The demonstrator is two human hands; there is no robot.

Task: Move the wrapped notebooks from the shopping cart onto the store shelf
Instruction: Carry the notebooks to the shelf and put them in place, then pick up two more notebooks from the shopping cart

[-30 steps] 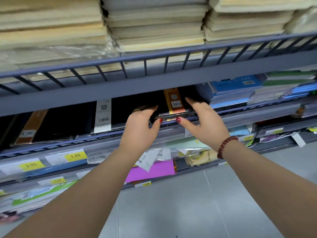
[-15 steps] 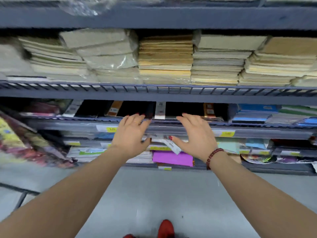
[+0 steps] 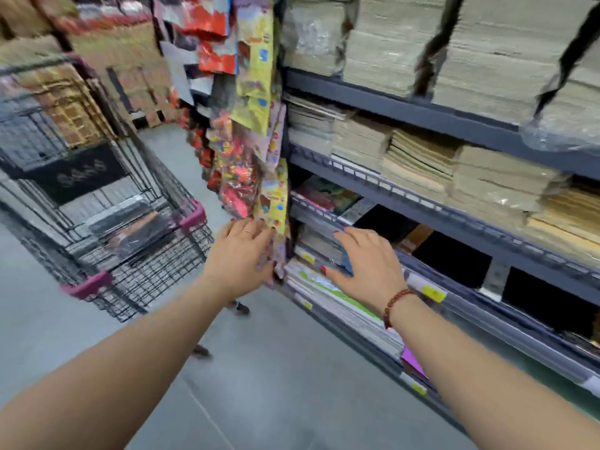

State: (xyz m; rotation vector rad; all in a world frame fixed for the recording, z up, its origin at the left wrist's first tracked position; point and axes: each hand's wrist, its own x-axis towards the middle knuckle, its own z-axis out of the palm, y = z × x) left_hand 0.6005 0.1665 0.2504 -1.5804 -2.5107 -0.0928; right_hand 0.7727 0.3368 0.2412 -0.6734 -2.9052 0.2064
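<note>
A black wire shopping cart (image 3: 136,274) with pink corner guards stands at the left. Wrapped dark notebooks (image 3: 136,228) lie in its basket, blurred. To the right runs the grey store shelf (image 3: 454,222); black wrapped notebooks (image 3: 454,261) lie on one of its lower levels. My left hand (image 3: 238,254) hangs in the air between cart and shelf, fingers relaxed, holding nothing. My right hand (image 3: 367,264), with a red bead bracelet, hovers with spread fingers in front of the shelf's lower rail, also empty.
Colourful hanging packets (image 3: 256,125) dangle at the shelf's end, just beyond my left hand. Stacks of beige paper pads (image 3: 422,164) fill the upper shelves. Price tags (image 3: 433,293) line the rails. Grey floor (image 3: 276,384) lies below my arms.
The view has swung left from facing the shelf, bringing the cart into sight. Both hands have pulled back from the black notebooks on the shelf and hold nothing.
</note>
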